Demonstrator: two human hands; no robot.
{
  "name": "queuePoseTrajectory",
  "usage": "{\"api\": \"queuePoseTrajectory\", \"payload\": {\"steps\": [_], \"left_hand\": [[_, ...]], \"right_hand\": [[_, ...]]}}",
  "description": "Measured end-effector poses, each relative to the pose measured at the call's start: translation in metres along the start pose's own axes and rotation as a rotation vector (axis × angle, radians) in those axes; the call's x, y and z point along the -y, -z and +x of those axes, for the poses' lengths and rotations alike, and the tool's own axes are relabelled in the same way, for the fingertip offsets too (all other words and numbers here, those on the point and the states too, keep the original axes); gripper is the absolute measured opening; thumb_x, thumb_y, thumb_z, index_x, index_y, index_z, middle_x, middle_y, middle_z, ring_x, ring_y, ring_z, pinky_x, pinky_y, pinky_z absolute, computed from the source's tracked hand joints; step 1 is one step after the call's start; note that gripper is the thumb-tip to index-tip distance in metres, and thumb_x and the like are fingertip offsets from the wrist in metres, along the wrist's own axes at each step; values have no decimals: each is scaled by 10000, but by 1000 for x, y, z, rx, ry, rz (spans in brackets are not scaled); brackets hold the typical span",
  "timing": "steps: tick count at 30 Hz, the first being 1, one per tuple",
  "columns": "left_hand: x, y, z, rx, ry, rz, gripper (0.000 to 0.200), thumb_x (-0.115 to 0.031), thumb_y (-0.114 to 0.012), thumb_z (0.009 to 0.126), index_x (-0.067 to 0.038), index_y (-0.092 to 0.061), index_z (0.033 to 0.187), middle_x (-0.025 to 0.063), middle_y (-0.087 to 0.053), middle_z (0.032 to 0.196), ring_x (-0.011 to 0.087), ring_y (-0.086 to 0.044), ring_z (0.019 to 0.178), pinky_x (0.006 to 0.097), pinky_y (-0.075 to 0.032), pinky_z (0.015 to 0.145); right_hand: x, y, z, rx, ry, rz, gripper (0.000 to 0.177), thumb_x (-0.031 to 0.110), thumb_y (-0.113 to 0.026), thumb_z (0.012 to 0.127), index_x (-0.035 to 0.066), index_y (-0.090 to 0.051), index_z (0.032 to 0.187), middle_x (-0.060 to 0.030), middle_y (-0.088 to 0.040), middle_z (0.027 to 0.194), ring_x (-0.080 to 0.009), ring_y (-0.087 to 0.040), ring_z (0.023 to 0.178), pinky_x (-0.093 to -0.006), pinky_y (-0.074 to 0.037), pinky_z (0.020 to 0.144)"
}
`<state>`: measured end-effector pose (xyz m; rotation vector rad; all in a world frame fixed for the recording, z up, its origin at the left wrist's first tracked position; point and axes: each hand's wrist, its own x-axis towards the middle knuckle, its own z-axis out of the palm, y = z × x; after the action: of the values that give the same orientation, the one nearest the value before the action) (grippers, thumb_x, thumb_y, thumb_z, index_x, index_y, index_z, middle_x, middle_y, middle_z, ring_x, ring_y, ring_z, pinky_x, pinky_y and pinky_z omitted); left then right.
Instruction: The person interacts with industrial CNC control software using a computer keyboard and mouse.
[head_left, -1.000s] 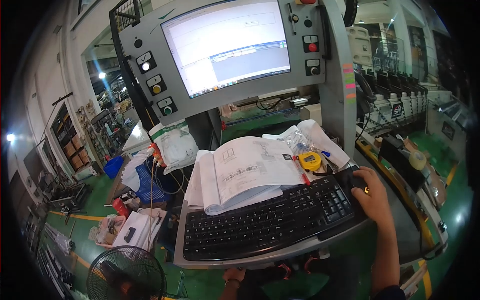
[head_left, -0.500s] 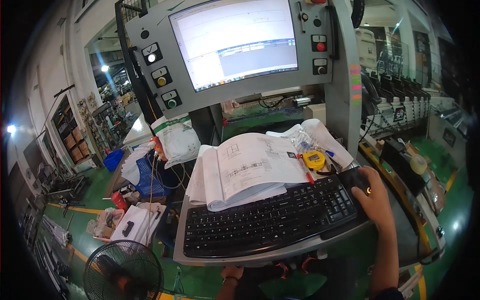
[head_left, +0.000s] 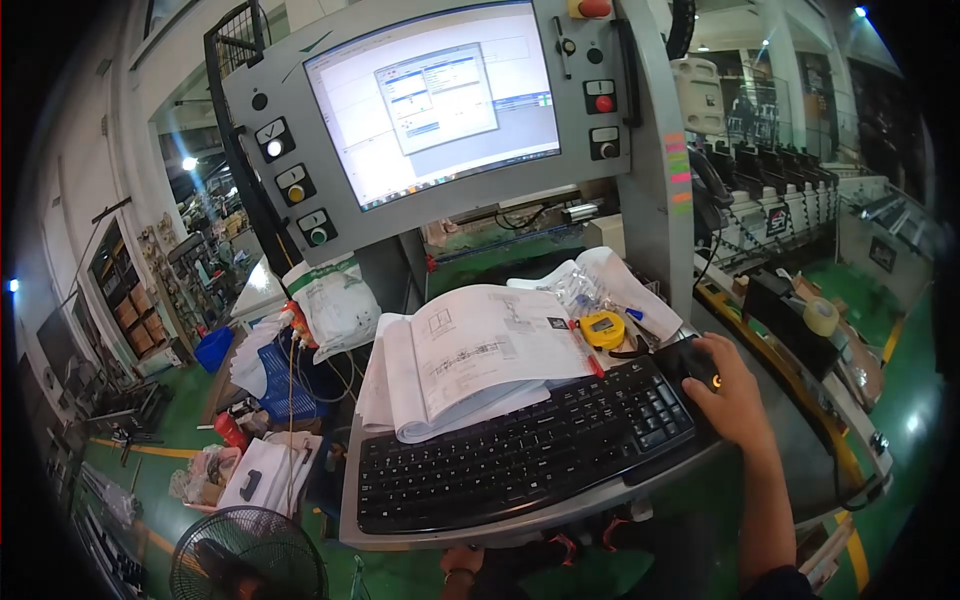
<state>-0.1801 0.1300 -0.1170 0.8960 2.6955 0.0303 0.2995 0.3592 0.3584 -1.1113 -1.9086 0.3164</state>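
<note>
My right hand (head_left: pixel 732 395) is closed over a black computer mouse (head_left: pixel 690 362) at the right end of the tray. Left of the mouse lies a black keyboard (head_left: pixel 530 455). My left hand (head_left: pixel 462 559) hangs low, just under the front edge of the tray (head_left: pixel 480 532), its fingers mostly hidden. An open booklet of technical drawings (head_left: pixel 480 350) rests against the back of the keyboard, its left pages curled over. Above, the monitor (head_left: pixel 340 120) displays a dialog window over a drawing program.
Behind the keyboard lie a yellow tape measure (head_left: pixel 602 328), a red pen (head_left: pixel 592 358) and a clear plastic bag (head_left: pixel 580 290). Push buttons flank the monitor, including a red one (head_left: pixel 604 103). A black fan (head_left: pixel 248 560) stands low at left, near a blue basket (head_left: pixel 285 375).
A dialog window has appeared on the monitor. My view has shifted slightly, so the panel sits further left. My right hand stays on the mouse.
</note>
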Motion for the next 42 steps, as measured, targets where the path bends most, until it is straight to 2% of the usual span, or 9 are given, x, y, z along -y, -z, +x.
{"api": "queuePoseTrajectory", "payload": {"steps": [5, 8, 11, 14, 23, 29, 32, 35, 42], "left_hand": [[1, -1, 4, 72, 44, -24, 836, -829, -632, 966, -162, -818, 1434, 162, -809, 1418, 388, -749, 1350, 522, -606, 1132], [-2, 18, 2, 248, 50, -74, 987, -810, -652, 965, -87, -620, 1636, 216, -697, 1585, 407, -651, 1481, 525, -563, 1202], [0, 12, 4, 180, 13, -72, 954, -799, -647, 974, -80, -652, 1600, 216, -727, 1542, 416, -686, 1438, 531, -570, 1187], [2, 1, 7, 62, 20, -39, 794, -811, -619, 978, -218, -798, 1474, 167, -778, 1478, 415, -740, 1355, 556, -596, 1152], [2, 5, 11, 218, 52, -10, 829, -837, -569, 988, -279, -715, 1583, 168, -757, 1513, 440, -725, 1369, 585, -586, 1164], [6, -4, 10, 110, 14, 9, 807, -826, -616, 967, -289, -739, 1558, 156, -783, 1473, 432, -757, 1316, 567, -615, 1118], [5, 2, 8, 147, -4, -63, 891, -823, -592, 973, -127, -765, 1501, 209, -774, 1474, 414, -702, 1422, 541, -580, 1161], [1, 7, 9, 214, 52, -26, 922, -856, -585, 965, -130, -762, 1504, 200, -773, 1480, 420, -701, 1421, 541, -570, 1176], [3, 7, 8, 209, 27, -6, 955, -876, -585, 957, -135, -731, 1543, 204, -736, 1539, 432, -696, 1424, 548, -561, 1191]], "right_hand": [[6, 2, 0, 0, -18, 21, 573, 189, -818, 938, 6, -684, 1464, -194, -626, 1620, -440, -642, 1461, -485, -527, 1194], [8, 3, 0, -3, -16, 18, 555, 182, -812, 931, 4, -697, 1445, -190, -645, 1593, -434, -654, 1441, -486, -527, 1190], [5, 2, 0, -7, -9, 9, 554, 190, -809, 931, 4, -698, 1441, -186, -647, 1587, -434, -658, 1428, -489, -524, 1188], [7, 3, 0, 0, -20, 29, 547, 198, -809, 930, 8, -702, 1431, -185, -647, 1586, -433, -655, 1428, -492, -521, 1191], [8, 3, 0, 3, -24, 30, 522, 198, -809, 933, 32, -710, 1418, -168, -655, 1570, -434, -660, 1418, -490, -529, 1181], [6, 3, 0, 1, -1, 14, 524, 193, -810, 939, 34, -706, 1427, -173, -653, 1572, -435, -661, 1416, -487, -532, 1178], [5, 2, -1, 0, 7, 25, 532, 194, -810, 941, 34, -703, 1437, -173, -650, 1575, -434, -662, 1415, -490, -533, 1175], [5, 2, 0, 6, 0, 22, 536, 206, -815, 951, 32, -698, 1444, -179, -645, 1579, -435, -661, 1415, -492, -535, 1172], [4, 2, 1, 37, 41, 12, 548, 245, -823, 980, 27, -688, 1465, -191, -628, 1603, -443, -653, 1431, -495, -532, 1177]]}}
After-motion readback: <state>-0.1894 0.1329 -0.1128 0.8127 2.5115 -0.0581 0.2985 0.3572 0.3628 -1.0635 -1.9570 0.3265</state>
